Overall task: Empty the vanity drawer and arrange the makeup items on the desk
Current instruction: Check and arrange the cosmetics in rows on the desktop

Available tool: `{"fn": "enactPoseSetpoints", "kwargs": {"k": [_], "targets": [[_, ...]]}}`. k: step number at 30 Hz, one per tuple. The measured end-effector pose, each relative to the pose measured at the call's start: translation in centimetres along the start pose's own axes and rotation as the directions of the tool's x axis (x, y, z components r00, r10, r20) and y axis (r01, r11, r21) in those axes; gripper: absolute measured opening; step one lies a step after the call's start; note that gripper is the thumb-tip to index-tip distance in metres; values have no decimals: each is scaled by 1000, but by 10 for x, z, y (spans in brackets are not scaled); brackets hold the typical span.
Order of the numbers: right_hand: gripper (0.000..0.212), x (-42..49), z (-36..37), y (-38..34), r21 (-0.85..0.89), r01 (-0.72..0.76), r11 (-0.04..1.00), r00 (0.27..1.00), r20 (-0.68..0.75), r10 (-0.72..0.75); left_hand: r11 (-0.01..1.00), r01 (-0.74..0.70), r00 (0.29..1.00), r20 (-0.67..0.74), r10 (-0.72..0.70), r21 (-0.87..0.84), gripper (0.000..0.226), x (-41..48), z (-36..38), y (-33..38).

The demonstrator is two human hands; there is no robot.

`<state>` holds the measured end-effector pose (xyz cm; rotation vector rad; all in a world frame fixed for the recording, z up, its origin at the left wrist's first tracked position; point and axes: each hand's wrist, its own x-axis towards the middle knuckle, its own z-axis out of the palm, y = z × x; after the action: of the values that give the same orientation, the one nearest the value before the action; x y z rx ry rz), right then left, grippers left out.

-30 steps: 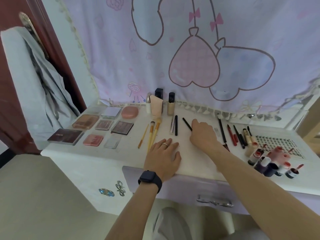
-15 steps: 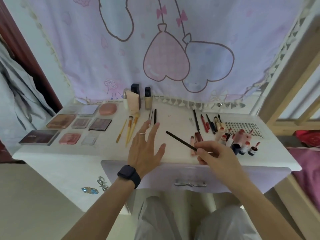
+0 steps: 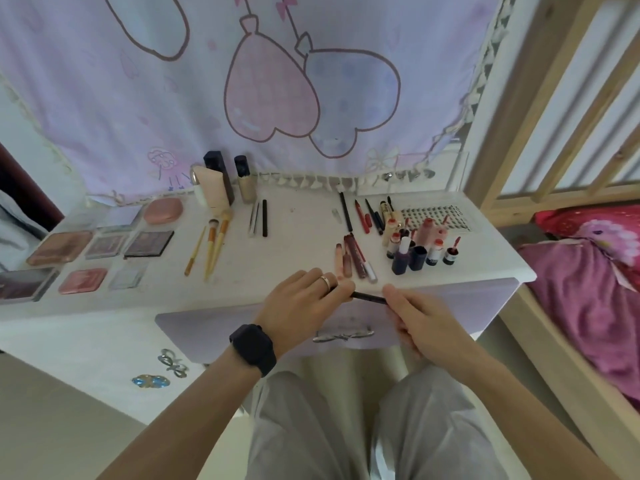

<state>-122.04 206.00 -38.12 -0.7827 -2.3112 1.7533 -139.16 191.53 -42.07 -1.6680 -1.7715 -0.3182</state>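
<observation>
A thin black makeup pencil [image 3: 369, 298] lies level just above the front edge of the white desk [image 3: 294, 237]. My left hand [image 3: 304, 303], with a ring and a dark watch on the wrist, pinches its left end. My right hand [image 3: 415, 320] grips its right end. Below both hands is the lilac vanity drawer [image 3: 214, 330], pushed in, with a silver bow handle [image 3: 343, 335]. Makeup lies in groups on the desk: palettes [image 3: 104, 247] at left, brushes [image 3: 211, 244], pencils [image 3: 363, 213] and lip products [image 3: 412, 247] at right.
Foundation bottles [image 3: 221, 185] stand at the back under a lilac cloth with heart balloons. A sheet of lashes [image 3: 436, 216] lies at the back right. A wooden bed frame [image 3: 554, 140] with pink bedding is close on the right. My knees are under the drawer.
My right hand lifted the black pencil from the desk's middle and drew it to the front edge. My left hand rose off the desk and took its other end. The camera tilted down and right.
</observation>
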Motion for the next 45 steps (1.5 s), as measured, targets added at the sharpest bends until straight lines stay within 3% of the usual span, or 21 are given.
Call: {"fn": "enactPoseSetpoints", "kwargs": {"k": [5, 9, 11, 12, 13, 15, 18, 20, 23, 27, 29, 31, 35, 39, 45], "targets": [[48, -6, -4, 4, -127, 59, 990, 998, 38, -55, 993, -105, 994, -16, 106, 53, 14, -3, -10, -6], [52, -9, -7, 6, -86, 94, 992, 993, 84, -87, 989, -141, 990, 17, 141, 37, 12, -1, -16, -6], [51, -12, -14, 8, -221, 215, 951, 976, 17, -216, 996, -87, 993, 76, 88, -12, 12, -4, -20, -8], [41, -13, -24, 13, -263, 237, 935, 964, -54, -260, 999, -20, 995, 101, 24, -36, 9, -8, -23, -15], [34, -14, -37, 16, -262, 234, 936, 954, -123, -273, 998, 44, 994, 106, -39, -42, 5, -14, -28, -23], [37, -16, -61, 21, -233, 210, 949, 944, -203, -259, 994, 107, 989, 106, -103, -32, 25, -28, -38, -42], [41, -13, -71, 23, -143, 189, 972, 949, -228, -218, 984, 178, 976, 134, -173, -27, 41, -39, -38, -58], [42, -8, -60, 18, -88, 193, 977, 955, -210, -207, 910, 408, 908, 136, -396, -79, 38, -35, -29, -51], [41, -1, -43, 9, -1, 230, 973, 953, -203, -225, 645, 707, 705, 211, -677, -292, 27, -24, -12, -37], [25, 9, -25, -8, 86, 235, 968, 964, -147, -221, 294, 782, 501, 273, -821, -549, 23, 2, 2, -28], [18, 16, -18, -20, 80, 200, 977, 976, -106, -191, 90, 802, 378, 384, -843, -591, 27, 16, 8, -34], [15, 25, -13, -34, 42, 147, 988, 987, -78, -143, -23, 807, 311, 458, -833, -591, 32, 29, 12, -43], [16, 48, -2, -61, -206, 152, 967, 980, -96, -174, -55, 811, 311, 509, -803, -582, 33, 53, 21, -67], [17, 82, 10, -84, -481, 163, 861, 954, -147, -263, -78, 858, 249, 543, -802, -508, 29, 65, 38, -90], [26, 165, 26, -90, -756, 28, 654, 974, -127, -189, -89, 921, 156, 569, -807, -378, 29, 66, 67, -121]]}}
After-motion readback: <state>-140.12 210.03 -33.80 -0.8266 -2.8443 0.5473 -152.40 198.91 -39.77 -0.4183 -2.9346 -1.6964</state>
